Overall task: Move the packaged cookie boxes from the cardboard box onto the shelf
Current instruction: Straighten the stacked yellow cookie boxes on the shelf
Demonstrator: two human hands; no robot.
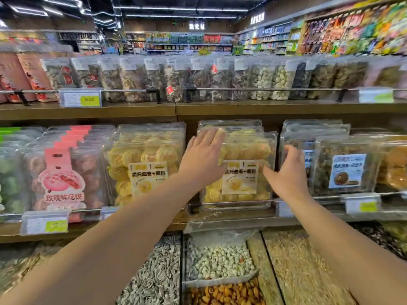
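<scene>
Clear cookie box point(242, 172) stood on shelf point(88, 112), pressed by flat left hand point(203, 154), right edge touched by loosely spread right hand point(288, 170), nothing gripped

Both bare forearms extend forward from the near edge, converging toward the far centre. The left hand point(203, 154) is flat, palm forward, its fingers point(211, 135) straight and close together. The right hand point(288, 170) is raised, its thumb spread to the left and its fingers point(293, 150) loosely bent forward.
</scene>
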